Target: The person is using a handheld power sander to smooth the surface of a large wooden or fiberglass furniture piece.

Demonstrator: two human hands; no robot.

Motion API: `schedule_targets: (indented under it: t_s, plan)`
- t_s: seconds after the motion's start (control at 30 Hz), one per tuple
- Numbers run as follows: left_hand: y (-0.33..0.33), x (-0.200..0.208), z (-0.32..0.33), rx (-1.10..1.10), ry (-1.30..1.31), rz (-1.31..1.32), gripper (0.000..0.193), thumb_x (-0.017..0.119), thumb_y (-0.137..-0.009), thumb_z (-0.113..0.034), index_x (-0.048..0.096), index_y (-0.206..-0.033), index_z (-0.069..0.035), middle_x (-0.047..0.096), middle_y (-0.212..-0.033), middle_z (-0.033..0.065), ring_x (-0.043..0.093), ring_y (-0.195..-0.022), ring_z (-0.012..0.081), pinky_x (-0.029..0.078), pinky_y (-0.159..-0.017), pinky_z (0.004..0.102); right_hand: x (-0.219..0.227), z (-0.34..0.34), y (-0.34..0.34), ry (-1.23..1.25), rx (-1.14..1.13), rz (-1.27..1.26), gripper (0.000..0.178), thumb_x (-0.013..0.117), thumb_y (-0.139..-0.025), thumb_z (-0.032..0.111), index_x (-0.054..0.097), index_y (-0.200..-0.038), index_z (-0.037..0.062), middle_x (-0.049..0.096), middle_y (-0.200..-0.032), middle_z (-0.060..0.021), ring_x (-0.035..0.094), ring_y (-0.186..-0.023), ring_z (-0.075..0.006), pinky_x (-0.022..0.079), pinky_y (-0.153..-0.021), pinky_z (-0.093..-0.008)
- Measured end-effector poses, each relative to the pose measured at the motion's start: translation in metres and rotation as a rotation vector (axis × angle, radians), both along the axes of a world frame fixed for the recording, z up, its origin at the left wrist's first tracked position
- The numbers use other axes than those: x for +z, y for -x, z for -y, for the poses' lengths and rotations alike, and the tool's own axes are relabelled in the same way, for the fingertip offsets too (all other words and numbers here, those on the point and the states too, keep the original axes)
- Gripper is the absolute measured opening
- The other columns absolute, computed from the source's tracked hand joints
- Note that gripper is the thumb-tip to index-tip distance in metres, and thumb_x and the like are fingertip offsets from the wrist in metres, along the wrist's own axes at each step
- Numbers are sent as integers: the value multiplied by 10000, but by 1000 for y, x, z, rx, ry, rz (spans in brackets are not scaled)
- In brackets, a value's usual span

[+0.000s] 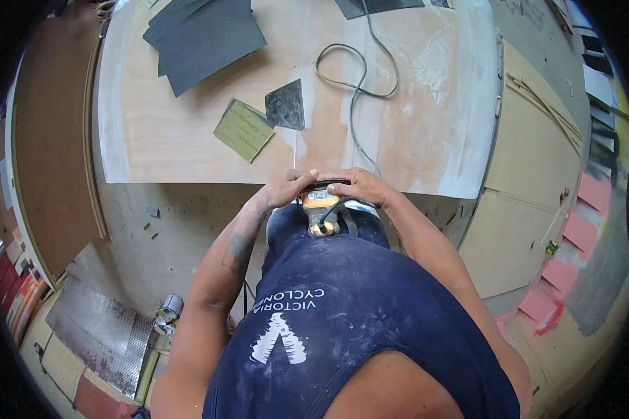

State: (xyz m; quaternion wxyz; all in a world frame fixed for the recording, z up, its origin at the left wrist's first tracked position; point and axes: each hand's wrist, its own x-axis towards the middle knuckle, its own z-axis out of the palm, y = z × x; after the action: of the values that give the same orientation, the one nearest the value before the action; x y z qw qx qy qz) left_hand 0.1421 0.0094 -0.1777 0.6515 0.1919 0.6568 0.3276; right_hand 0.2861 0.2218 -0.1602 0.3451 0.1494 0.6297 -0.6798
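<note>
An orange-and-black electric sander point(323, 215) rests against my lap at the table's near edge, its dark flat base turned toward the table. My left hand point(290, 187) grips the left end of that base, fingers bent over it. From the other side my right hand point(365, 187) holds the base's right end, with the thumb pressed on its near side. The base's far face is hidden, so I cannot tell what covers it. Just beyond my hands, green-backed sandpaper sheets point(244, 133) lie next to a dark cut piece of sandpaper point(286, 105) on the white-edged table point(182, 150).
Large dark sandpaper sheets point(210, 42) are stacked at the far left of the table. A grey cord point(356, 91) loops across its surface. Brown boards point(56, 140) stand at left; pale panels point(524, 174) with thin wood strips lie at right. Pink squares point(579, 234) line the right side.
</note>
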Motion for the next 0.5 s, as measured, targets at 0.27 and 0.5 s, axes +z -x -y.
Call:
schedule_targets:
  t_s: [0.27,0.5]
  plan:
    - [-10,24,6,81,-133,-54,457,560,-1049,-395,685,-1254,-6,739,-1009,145,673,-926,196,526,-852,346,3,4,-9,192,-268,37,375,532,-1066,308,664,-1319,64,695,-1240,-74,608,-1163,-169,445,-1048,-319]
    - [-3,44,-5,-26,-101,-143,381,588,-1040,-322,684,-1271,-35,757,-1027,184,711,-901,222,544,-842,366,4,7,-17,35,-278,-10,319,588,-1039,277,707,-1256,77,731,-1147,-61,633,-1078,-160,469,-992,-310]
